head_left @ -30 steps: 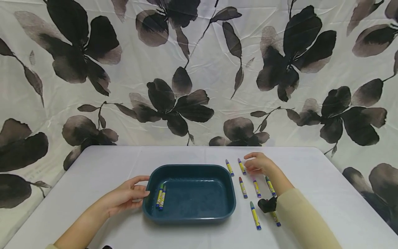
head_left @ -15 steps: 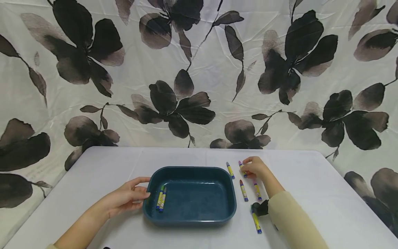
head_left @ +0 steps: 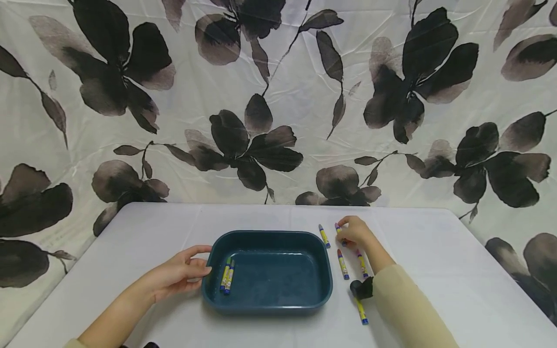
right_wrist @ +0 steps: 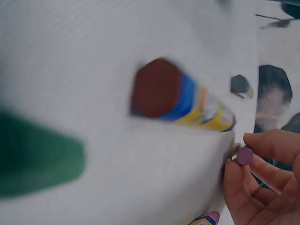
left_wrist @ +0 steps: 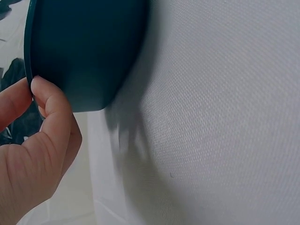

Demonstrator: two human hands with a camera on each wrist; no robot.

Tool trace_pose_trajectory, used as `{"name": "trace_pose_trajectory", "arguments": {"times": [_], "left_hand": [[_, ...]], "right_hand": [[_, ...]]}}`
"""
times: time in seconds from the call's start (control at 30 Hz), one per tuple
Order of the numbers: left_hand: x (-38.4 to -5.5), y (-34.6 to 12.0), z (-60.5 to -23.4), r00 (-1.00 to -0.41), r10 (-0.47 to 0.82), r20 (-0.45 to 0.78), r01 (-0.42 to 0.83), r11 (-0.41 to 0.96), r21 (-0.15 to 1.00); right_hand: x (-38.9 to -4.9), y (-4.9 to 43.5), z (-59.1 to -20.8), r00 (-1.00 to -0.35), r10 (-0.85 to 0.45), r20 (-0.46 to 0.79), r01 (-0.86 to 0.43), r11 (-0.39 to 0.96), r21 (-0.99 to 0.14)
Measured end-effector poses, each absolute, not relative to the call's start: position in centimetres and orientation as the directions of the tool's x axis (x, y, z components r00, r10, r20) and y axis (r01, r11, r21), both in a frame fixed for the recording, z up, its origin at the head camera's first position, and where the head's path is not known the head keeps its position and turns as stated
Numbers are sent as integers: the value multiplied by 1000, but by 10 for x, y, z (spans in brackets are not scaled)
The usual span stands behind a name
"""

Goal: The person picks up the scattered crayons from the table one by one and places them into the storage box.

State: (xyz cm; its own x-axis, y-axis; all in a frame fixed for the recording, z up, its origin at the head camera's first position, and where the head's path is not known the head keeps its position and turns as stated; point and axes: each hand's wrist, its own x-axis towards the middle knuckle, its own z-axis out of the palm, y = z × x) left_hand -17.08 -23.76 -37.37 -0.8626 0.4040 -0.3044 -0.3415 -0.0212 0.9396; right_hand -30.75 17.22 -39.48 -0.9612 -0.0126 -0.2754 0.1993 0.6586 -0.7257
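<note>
My right hand pinches a purple crayon between thumb and forefinger at the far right of the table. In the head view, part of that crayon is hidden by the fingers. My left hand holds the left rim of a dark teal tray, thumb and finger at the edge in the left wrist view. Two crayons, with yellow wrappers, lie side by side in the tray's left part. Near my right hand lie a grey crayon, a red-brown crayon and a pink crayon.
A green-tipped crayon lies nearer the front, partly under the black wrist camera. The right sleeve covers part of the table's right side. Behind the white table hangs a floral cloth.
My right hand has moved left and now pinches the purple crayon. Its sleeve now hides two crayons at the right that showed before. The left hand stays at the tray.
</note>
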Motion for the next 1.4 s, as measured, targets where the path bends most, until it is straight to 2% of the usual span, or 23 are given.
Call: {"name": "trace_pose_trajectory", "arguments": {"times": [0.13,0.27,0.7,1.4], "left_hand": [[-169,-235,-376,-860,402,-314,-350,-17,937],[-171,-232,-377,-864,392,-317,-349,-11,937],[-169,-239,-376,-868,389,-308,-324,25,946],[-172,-236,-371,-861,398,-316,-337,19,941]], "right_hand": [[-306,181,-392,-938,-36,-345,278,517,-809],[-305,191,-387,-924,-47,-380,326,421,-846],[-295,195,-375,-896,-248,-369,355,100,-929],[-256,163,-347,-850,-413,-327,345,32,-938]]}}
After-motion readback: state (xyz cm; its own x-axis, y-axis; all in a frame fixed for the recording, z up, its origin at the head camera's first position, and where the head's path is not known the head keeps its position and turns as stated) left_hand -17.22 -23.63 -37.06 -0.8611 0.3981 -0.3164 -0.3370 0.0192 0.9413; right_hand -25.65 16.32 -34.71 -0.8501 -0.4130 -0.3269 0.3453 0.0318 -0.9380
